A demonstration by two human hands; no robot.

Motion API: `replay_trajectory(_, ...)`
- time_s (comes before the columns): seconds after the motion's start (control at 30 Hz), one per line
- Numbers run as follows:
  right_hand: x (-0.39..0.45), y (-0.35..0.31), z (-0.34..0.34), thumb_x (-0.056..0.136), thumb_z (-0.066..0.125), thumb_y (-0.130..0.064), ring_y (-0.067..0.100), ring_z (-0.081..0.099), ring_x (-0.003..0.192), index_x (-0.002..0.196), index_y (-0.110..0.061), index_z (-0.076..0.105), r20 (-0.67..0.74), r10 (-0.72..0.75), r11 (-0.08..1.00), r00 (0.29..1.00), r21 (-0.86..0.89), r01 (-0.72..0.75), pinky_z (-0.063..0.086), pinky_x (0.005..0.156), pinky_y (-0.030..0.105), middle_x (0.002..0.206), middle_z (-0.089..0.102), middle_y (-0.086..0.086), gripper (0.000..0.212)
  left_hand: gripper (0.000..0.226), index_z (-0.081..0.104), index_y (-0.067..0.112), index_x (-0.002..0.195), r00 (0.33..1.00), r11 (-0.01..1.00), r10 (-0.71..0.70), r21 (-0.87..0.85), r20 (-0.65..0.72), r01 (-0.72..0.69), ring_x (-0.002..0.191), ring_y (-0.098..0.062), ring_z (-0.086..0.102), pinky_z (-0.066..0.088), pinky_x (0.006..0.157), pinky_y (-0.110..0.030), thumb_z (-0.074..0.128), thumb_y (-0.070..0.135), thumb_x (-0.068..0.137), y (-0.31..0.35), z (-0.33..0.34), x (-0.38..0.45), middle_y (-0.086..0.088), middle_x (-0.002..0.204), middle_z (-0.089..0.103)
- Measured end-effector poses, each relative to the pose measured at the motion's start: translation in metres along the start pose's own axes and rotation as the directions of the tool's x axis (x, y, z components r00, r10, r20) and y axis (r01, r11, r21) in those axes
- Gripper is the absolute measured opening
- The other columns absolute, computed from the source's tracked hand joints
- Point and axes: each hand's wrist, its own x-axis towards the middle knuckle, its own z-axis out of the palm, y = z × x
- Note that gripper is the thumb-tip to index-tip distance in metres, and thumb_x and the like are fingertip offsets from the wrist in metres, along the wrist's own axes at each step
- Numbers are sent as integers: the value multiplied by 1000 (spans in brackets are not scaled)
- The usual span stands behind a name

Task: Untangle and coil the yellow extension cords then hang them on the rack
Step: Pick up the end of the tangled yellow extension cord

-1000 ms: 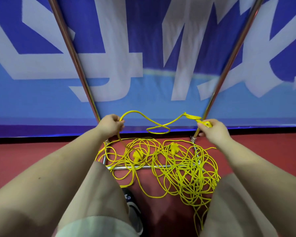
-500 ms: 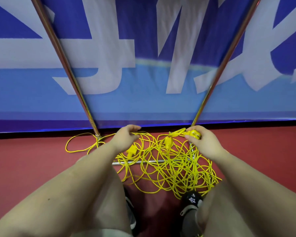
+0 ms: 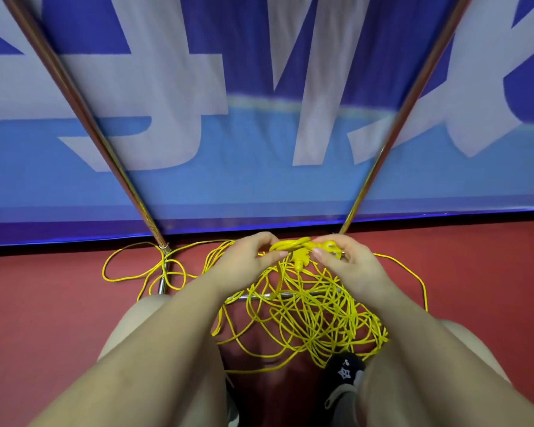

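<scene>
While the loose tangle of thin yellow extension cords (image 3: 305, 309) lies spread over the dark red floor (image 3: 43, 318), both bare hands meet just above its far edge. The left hand (image 3: 244, 266) curls its fingers around a short bundle of yellow cord loops (image 3: 287, 244), thumb and forefinger pinched on the strands. The right hand (image 3: 349, 266) closes on the other end of the same bundle, and a yellow moulded plug (image 3: 332, 249) shows between its thumb and fingers; how firmly it grips the plug itself I cannot tell. A second yellow plug (image 3: 299, 260) hangs just below the bundle, between the two hands, with cord trailing down from it into the heap.

The heap drapes over the low horizontal bar (image 3: 318, 293) of a shiny metal rack, whose two slanted poles, the left pole (image 3: 84, 118) and the right pole (image 3: 407, 112), rise away toward the upper corners. A few stray loops (image 3: 142, 266) reach left around the foot of the left pole, and one strand (image 3: 413, 272) arcs out to the right. Behind the rack hangs a blue banner with large white lettering (image 3: 259, 134), its lower edge meeting the floor. Near the bottom, a dark sock with a small star mark (image 3: 344, 369) touches the near edge of the heap, between the person's bare knees.
</scene>
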Motion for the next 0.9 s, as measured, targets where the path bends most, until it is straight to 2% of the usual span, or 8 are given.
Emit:
replay_trajectory(0.13,4,-3,0,88,62,-20,1,59,61,86,-20,62,-128,51,995,990,91,-39,44,57,11,74,65,0,2,11,65,18,89,999,997,33,-73,26,-31,74,1,56,43,76,-20,59,27,92,7,-1,-6,6,86,67)
replay_trajectory(0.23,6,-2,1,87,63,-25,12,50,65,84,-6,64,-203,77,991,976,120,-54,43,65,26,69,54,1,20,13,64,21,88,1000,984,7,-180,20,-4,81,-4,59,44,83,-24,54,24,95,11,4,-11,2,90,70)
replay_trajectory(0.33,6,-2,6,85,67,-23,12,48,64,82,-7,67,-218,95,980,971,192,-53,42,63,25,67,54,2,17,16,65,18,91,998,967,-45,-254,-36,34,85,-22,60,46,87,-36,51,24,96,12,7,-12,1,91,70)
replay_trajectory(0.53,7,6,23,77,75,-23,19,67,79,84,-7,68,-241,155,963,958,252,-93,51,80,35,83,72,8,18,24,67,11,110,994,892,-102,-446,-44,71,100,-11,64,45,93,-20,46,17,98,22,9,-12,-5,105,70)
replay_trajectory(0.63,7,6,30,81,71,-26,15,66,84,92,-7,69,-225,152,969,962,227,-99,51,80,31,90,73,9,22,22,68,12,107,986,854,-156,-511,-65,102,90,-8,65,49,86,-20,50,17,97,22,11,-11,-3,99,71)
replay_trajectory(0.77,5,-2,32,91,58,-27,6,58,105,125,-4,58,-180,123,989,976,100,-107,41,89,14,116,65,3,41,15,71,14,97,970,822,-214,-558,-115,115,88,-13,65,48,89,-30,56,19,93,17,10,-9,-3,92,72)
replay_trajectory(0.83,4,-7,32,95,51,-26,3,55,107,125,-9,59,-168,94,993,981,80,-81,39,87,7,115,64,-5,36,15,72,18,88,961,780,-243,-615,-132,112,84,-15,65,48,91,-34,58,18,92,15,8,-8,-2,86,72)
replay_trajectory(0.9,4,-9,30,96,46,-32,4,55,110,121,-22,62,-131,138,977,982,181,-113,42,94,13,114,63,-11,31,17,72,18,84,961,737,-251,-667,-121,109,79,-15,66,49,90,-36,57,19,92,13,5,-7,-3,81,72)
